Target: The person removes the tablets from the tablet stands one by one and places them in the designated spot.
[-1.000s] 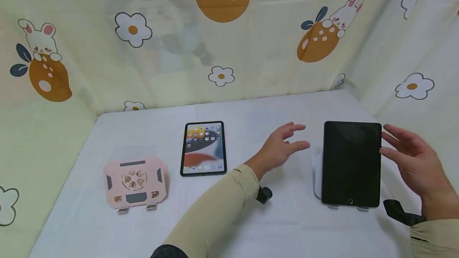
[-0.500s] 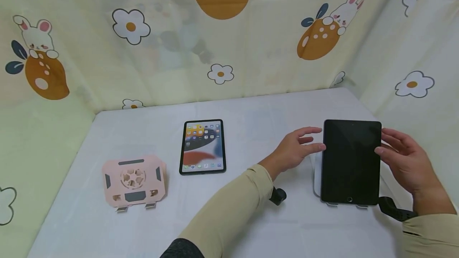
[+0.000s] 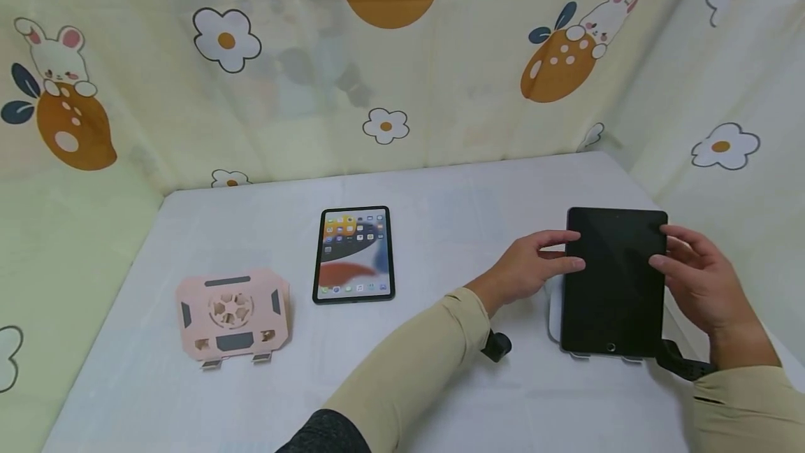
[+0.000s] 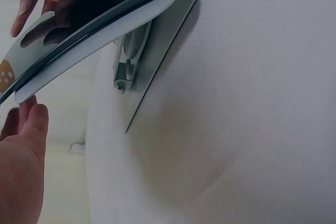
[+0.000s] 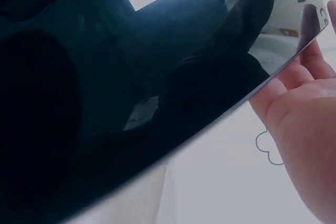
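A black tablet (image 3: 613, 285) with a dark screen and a round home button leans back on a pale stand (image 4: 160, 51) at the right of the table. The stand's flat base and hinged arm show behind the tablet in the left wrist view. At the tablet's left edge my left hand (image 3: 518, 268) reaches in, thumb and index finger extended and overlapping the screen border. My right hand (image 3: 701, 278) is at the opposite edge, fingers spread and slightly bent. Its fingers and their reflections show along the glass in both wrist views.
Another tablet (image 3: 353, 254), lit with a home screen of app icons, lies flat left of centre. A pink folding stand (image 3: 234, 317) with grey pads stands at the left. Patterned curtains (image 3: 453, 89) enclose the back and sides of the white table (image 3: 478, 397).
My left hand has moved right, from beside the black tablet to over its left border. My right hand has shifted inward over the right border. The black tablet stays on its stand.
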A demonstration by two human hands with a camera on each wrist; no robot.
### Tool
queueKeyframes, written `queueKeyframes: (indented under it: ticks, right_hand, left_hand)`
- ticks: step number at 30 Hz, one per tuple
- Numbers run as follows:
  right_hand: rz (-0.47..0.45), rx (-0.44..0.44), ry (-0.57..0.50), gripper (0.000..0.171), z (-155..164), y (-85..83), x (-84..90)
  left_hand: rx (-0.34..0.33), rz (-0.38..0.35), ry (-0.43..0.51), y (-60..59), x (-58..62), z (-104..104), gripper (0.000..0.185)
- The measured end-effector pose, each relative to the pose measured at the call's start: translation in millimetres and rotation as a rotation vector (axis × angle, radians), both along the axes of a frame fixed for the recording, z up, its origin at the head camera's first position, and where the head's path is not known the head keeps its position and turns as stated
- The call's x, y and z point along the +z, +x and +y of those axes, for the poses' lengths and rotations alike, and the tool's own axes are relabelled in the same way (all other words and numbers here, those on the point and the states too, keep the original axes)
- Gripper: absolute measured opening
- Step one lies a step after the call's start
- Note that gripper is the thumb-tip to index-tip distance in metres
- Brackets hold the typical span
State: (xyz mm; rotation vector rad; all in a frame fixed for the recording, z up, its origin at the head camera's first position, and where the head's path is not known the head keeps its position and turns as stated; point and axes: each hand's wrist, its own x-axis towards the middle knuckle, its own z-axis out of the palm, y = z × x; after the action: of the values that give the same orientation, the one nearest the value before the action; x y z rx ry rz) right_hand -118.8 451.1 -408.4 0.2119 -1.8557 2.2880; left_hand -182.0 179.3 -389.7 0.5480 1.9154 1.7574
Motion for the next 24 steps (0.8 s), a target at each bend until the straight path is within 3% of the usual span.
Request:
queueKeyframes:
  ticks: [7,16,24]
  right_hand:
    - [0.043,0.068,-0.062,0.05,0.5,-4.8,-2.2]
    - [0.023,0.021,-0.034,0.048,0.4,-4.8,-4.2]
    - [-0.003,-0.006,0.001,0.046,-0.9,-2.4,4.1]
  left_hand:
    - [0.003,0.002,0.003,-0.1,0.8,2.2,0.043]
    - [0.027,0.024,0.002,0.3,-0.1,1.4,0.041]
    - [0.043,0.061,0.041,0.4,2.4,-1.3,0.039]
